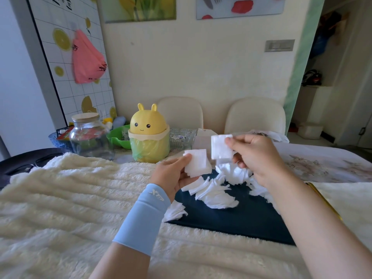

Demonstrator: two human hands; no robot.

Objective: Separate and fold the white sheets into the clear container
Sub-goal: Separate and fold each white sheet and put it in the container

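A cream wall and 2 pale chairs stand behind a table under a fluffy blanket (pixel 70 188), with a dark mat (pixel 241 218) laid on its right half.

Head view: the left hand (pixel 173 174) grips a small stack (pixel 198 164) of white sheets, thumb on top and fingers curled under it, above the mat's far-left corner. The right hand (pixel 255 156) pinches 1 sheet (pixel 220 147) between thumb and forefinger, lifted just apart from the stack. A loose pile (pixel 217 196) of sheets sprawls along the mat's far edge and spills over its left edge. A clear dish (pixel 182 137) sits at the table's far edge behind a yellow bin (pixel 149 135). It is probably the container, though a lidded jar (pixel 89 137) at the far-left corner is clear too.

Risks, as I judge them:
- The sheets look thin and clingy, so 2 could lift as 1.
- The stack is fanned at its lower edge, and a looser grip would drop some.
- The right forearm hangs over the pile and could sweep it off the mat, where white on cream is hard to spot.
- Reaching for the dish could knock the bin.
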